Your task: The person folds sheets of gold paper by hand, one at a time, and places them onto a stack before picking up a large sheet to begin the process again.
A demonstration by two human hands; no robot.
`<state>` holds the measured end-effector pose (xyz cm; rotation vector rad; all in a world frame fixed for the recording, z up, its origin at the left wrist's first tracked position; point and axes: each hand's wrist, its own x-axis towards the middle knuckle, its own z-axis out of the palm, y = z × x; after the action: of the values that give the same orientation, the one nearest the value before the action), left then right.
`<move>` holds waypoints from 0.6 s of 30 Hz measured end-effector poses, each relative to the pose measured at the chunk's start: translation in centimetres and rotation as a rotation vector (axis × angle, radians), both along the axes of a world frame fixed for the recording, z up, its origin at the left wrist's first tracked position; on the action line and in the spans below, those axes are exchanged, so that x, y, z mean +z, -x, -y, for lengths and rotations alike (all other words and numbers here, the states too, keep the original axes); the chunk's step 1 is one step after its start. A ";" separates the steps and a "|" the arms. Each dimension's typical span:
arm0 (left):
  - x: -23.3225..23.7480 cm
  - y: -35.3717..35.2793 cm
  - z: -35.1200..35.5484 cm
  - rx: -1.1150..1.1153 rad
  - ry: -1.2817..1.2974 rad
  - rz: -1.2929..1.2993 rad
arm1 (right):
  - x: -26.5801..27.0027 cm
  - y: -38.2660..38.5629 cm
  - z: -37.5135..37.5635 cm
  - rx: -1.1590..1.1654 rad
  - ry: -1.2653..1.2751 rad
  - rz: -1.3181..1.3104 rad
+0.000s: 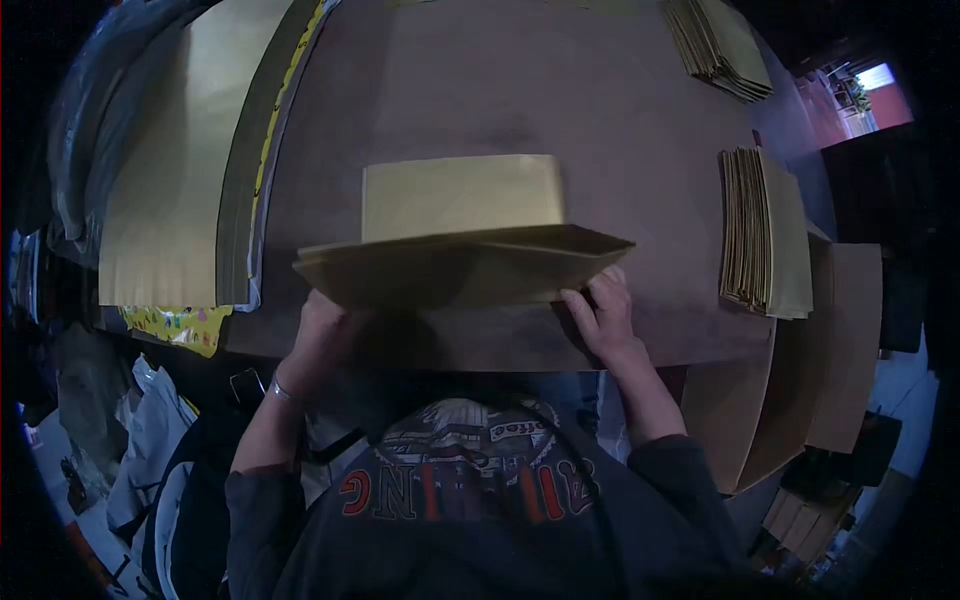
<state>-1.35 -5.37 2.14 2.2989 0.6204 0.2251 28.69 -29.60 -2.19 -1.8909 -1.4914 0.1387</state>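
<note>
Between my two hands a folded brown kraft paper piece (pixel 460 270) stands tilted on its long side near the front of the table, its layers fanning slightly at both ends. My left hand (pixel 322 322) grips its lower left corner, the fingertips hidden behind the paper. At the right end my right hand (pixel 603 308) pinches the lower edge, thumb towards me. Just behind, a flat kraft paper panel (pixel 460 195) shows above the held piece's top edge, which covers its near side.
A large stack of kraft sheets (pixel 165 200) lies on the left over yellow printed wrapping (pixel 185 327). Bundles of folded kraft paper stand at the right edge (pixel 765 235) and far right corner (pixel 720 45) of the brown table (pixel 450 90). An open cardboard box (pixel 800 370) stands lower right.
</note>
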 end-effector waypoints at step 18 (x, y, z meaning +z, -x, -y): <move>2.1 -4.8 -3.8 0.280 0.029 -0.415 | 1.4 0.8 -4.2 -0.293 0.164 0.117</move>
<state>3.40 -1.53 4.29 2.2386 1.1489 -0.1372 27.92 -25.40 -0.78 -2.2607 -1.2920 0.0141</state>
